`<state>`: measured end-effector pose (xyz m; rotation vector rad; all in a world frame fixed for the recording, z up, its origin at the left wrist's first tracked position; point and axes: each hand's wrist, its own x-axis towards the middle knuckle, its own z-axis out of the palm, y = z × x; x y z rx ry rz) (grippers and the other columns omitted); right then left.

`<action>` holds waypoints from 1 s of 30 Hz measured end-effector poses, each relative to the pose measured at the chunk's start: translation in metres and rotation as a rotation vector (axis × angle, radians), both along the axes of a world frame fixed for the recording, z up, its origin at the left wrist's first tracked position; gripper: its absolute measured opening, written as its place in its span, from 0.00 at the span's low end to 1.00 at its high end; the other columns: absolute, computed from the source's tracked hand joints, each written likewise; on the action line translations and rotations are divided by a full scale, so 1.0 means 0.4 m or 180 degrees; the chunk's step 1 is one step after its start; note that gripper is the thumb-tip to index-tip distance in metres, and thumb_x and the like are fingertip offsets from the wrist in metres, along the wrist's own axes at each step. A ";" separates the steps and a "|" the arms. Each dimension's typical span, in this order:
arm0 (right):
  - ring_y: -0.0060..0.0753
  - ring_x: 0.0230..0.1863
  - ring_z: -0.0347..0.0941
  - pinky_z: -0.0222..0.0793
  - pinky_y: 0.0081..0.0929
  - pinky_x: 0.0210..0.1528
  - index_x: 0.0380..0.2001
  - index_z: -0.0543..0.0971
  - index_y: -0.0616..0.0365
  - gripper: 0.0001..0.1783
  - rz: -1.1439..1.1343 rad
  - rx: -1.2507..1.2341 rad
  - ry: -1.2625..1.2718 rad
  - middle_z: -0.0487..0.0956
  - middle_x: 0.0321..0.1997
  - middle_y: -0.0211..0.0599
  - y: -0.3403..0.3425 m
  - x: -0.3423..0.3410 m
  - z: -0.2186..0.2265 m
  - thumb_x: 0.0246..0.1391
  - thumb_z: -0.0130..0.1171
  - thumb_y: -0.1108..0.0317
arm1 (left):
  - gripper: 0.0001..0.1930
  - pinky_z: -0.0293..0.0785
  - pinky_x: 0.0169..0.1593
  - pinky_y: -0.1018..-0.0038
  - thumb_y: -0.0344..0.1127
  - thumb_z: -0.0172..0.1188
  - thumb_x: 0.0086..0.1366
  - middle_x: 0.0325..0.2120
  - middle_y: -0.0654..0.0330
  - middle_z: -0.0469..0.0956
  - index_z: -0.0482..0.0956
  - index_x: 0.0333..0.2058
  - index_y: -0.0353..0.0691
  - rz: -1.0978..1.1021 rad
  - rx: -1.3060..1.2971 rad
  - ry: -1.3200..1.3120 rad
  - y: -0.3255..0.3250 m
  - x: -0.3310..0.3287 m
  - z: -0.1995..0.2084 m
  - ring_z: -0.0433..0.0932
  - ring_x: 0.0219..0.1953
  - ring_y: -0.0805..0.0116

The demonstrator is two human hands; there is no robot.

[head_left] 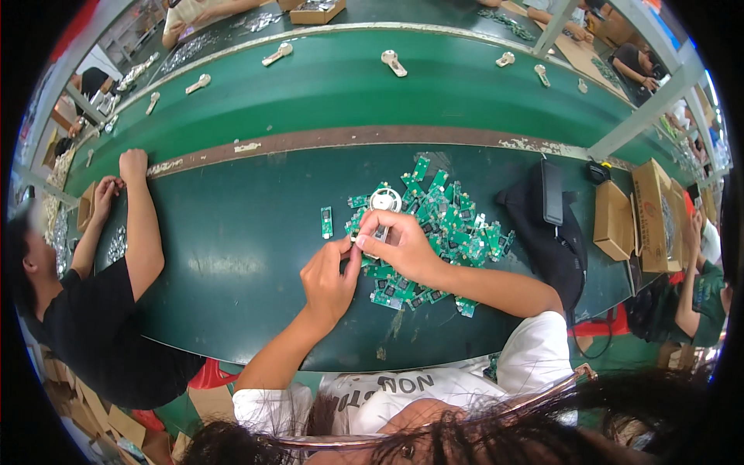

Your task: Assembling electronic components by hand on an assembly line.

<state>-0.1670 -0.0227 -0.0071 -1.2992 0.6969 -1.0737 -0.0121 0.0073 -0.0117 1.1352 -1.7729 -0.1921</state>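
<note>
Over the table, in front of me, my two hands meet at the fingertips. My right hand [404, 246] is closed round a white plastic housing with a ring-shaped head [385, 199], whose head sticks out beyond the fingers. The housing's lower part is mostly covered by that hand. My left hand [325, 277] is closed in a pinch against the right thumb and fingers; what small thing it grips is hidden. Beneath and to the right of the hands spreads a heap of green circuit boards [457, 225]. One separate circuit board [326, 222] lies left of the heap.
Beyond the dark green table [232, 263] runs a green conveyor belt [333, 93] carrying several white housings [394, 63]. A black bag [554, 244] with a dark case [552, 194] lies to the right, near cardboard boxes [614, 221]. A co-worker's arm [143, 225] reaches over the table's left.
</note>
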 end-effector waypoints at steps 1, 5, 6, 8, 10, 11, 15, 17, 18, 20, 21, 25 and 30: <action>0.17 0.36 0.65 0.62 0.17 0.35 0.29 0.74 0.63 0.05 0.0044 0.0168 -0.0044 0.69 0.36 0.30 0.001 -0.002 0.000 0.55 0.58 0.74 | 0.09 0.74 0.27 0.74 0.20 0.65 0.52 0.23 0.55 0.78 0.74 0.31 0.32 -0.0019 -0.0027 -0.0002 0.000 0.000 -0.001 0.81 0.24 0.64; 0.16 0.35 0.66 0.63 0.17 0.33 0.28 0.73 0.62 0.05 0.0035 0.0298 -0.0197 0.70 0.33 0.28 0.005 0.003 0.004 0.55 0.58 0.73 | 0.11 0.73 0.25 0.72 0.21 0.66 0.49 0.21 0.55 0.78 0.73 0.30 0.34 -0.0048 -0.0134 -0.0071 -0.003 0.003 -0.003 0.79 0.22 0.62; 0.14 0.33 0.66 0.64 0.18 0.32 0.27 0.73 0.62 0.05 0.0000 0.0250 -0.0186 0.71 0.31 0.26 0.004 0.005 0.005 0.55 0.58 0.73 | 0.11 0.72 0.25 0.72 0.21 0.66 0.49 0.21 0.55 0.77 0.73 0.29 0.34 -0.0052 -0.0187 -0.0101 -0.003 0.004 -0.002 0.78 0.22 0.61; 0.14 0.34 0.67 0.64 0.18 0.32 0.27 0.73 0.62 0.06 0.0024 0.0286 -0.0186 0.71 0.31 0.26 0.002 0.004 0.006 0.55 0.58 0.73 | 0.11 0.72 0.25 0.71 0.21 0.66 0.49 0.20 0.56 0.77 0.73 0.29 0.34 -0.0058 -0.0210 -0.0098 -0.005 0.003 -0.002 0.78 0.22 0.61; 0.14 0.34 0.67 0.64 0.17 0.32 0.27 0.73 0.62 0.06 0.0038 0.0324 -0.0185 0.71 0.32 0.26 0.000 0.003 0.004 0.55 0.58 0.73 | 0.11 0.72 0.24 0.71 0.21 0.66 0.48 0.20 0.56 0.77 0.73 0.29 0.35 -0.0074 -0.0231 -0.0093 -0.006 0.001 -0.001 0.77 0.21 0.61; 0.14 0.34 0.67 0.64 0.17 0.32 0.27 0.73 0.61 0.06 0.0072 0.0310 -0.0207 0.71 0.32 0.26 -0.003 0.002 -0.001 0.54 0.58 0.73 | 0.11 0.72 0.24 0.71 0.21 0.66 0.48 0.20 0.56 0.77 0.73 0.29 0.35 -0.0092 -0.0251 -0.0108 -0.007 0.000 -0.001 0.77 0.21 0.61; 0.18 0.36 0.66 0.63 0.19 0.36 0.27 0.74 0.61 0.06 0.0248 0.0477 -0.0289 0.69 0.35 0.29 -0.004 -0.002 0.002 0.55 0.59 0.72 | 0.12 0.72 0.24 0.71 0.20 0.66 0.47 0.22 0.55 0.77 0.74 0.30 0.34 -0.0057 -0.0420 -0.0222 -0.006 -0.003 0.002 0.78 0.22 0.60; 0.18 0.36 0.66 0.63 0.19 0.37 0.26 0.74 0.61 0.06 0.0246 0.0461 -0.0367 0.69 0.35 0.29 0.002 0.002 0.008 0.55 0.59 0.72 | 0.13 0.72 0.25 0.71 0.19 0.66 0.46 0.22 0.55 0.77 0.73 0.30 0.33 -0.0061 -0.0552 -0.0269 -0.005 0.001 0.002 0.77 0.22 0.60; 0.18 0.36 0.66 0.63 0.20 0.38 0.26 0.74 0.61 0.06 0.0253 0.0449 -0.0442 0.69 0.35 0.29 0.004 0.003 0.011 0.55 0.59 0.72 | 0.13 0.72 0.25 0.71 0.19 0.66 0.46 0.22 0.55 0.76 0.73 0.31 0.33 -0.0057 -0.0679 -0.0315 -0.005 0.002 0.002 0.77 0.23 0.59; 0.16 0.34 0.66 0.63 0.19 0.34 0.26 0.74 0.61 0.06 0.0168 0.0272 -0.0399 0.70 0.32 0.27 0.003 0.006 0.002 0.54 0.59 0.72 | 0.13 0.73 0.25 0.72 0.19 0.66 0.46 0.23 0.54 0.76 0.73 0.31 0.33 -0.0092 -0.0574 -0.0241 0.000 0.001 0.003 0.77 0.23 0.60; 0.14 0.32 0.67 0.63 0.18 0.31 0.26 0.74 0.61 0.06 0.0090 0.0093 -0.0353 0.71 0.30 0.26 0.002 0.007 -0.001 0.54 0.59 0.72 | 0.13 0.73 0.26 0.72 0.19 0.65 0.46 0.24 0.54 0.75 0.73 0.32 0.33 -0.0120 -0.0470 -0.0163 0.002 0.001 0.004 0.77 0.24 0.60; 0.22 0.41 0.69 0.65 0.23 0.41 0.31 0.76 0.61 0.04 0.0003 -0.0209 0.0344 0.74 0.37 0.33 -0.025 -0.016 0.045 0.54 0.60 0.72 | 0.09 0.74 0.31 0.77 0.19 0.61 0.53 0.28 0.58 0.74 0.73 0.33 0.32 -0.0429 0.0705 0.1129 -0.018 -0.005 0.022 0.76 0.28 0.71; 0.41 0.43 0.73 0.67 0.36 0.44 0.42 0.81 0.51 0.16 -0.1094 -0.2960 0.2281 0.76 0.43 0.38 -0.043 -0.030 0.056 0.47 0.62 0.74 | 0.02 0.74 0.34 0.80 0.23 0.57 0.59 0.26 0.66 0.74 0.75 0.32 0.34 -0.1090 0.2822 0.2668 -0.058 0.067 0.052 0.74 0.31 0.79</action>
